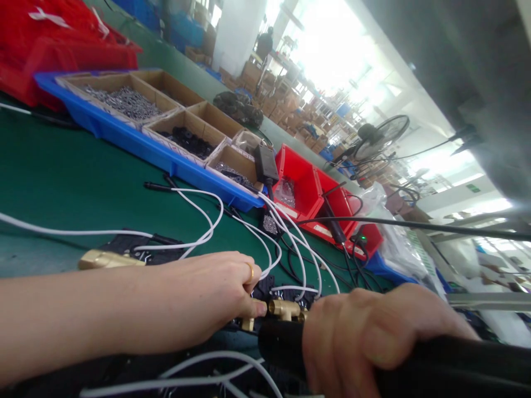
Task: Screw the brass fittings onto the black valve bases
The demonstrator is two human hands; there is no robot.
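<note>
My left hand, with a ring on one finger, reaches in from the left. Its thumb and fingers are closed on a brass fitting, partly hidden beneath them. A brass tee fitting lies just to the right, on black parts with white cables. Close to the camera, my right hand is wrapped round a thick black cylindrical tool. Its near end points left, close to my left thumb; the exact kind is not clear. Another brass piece sits on a black part behind my left forearm.
Beyond my hands, a blue tray holds cardboard boxes of screws and black parts. Red bins stand right of it, a red crate far left. A black cable crosses the right side. White cables also lie in front.
</note>
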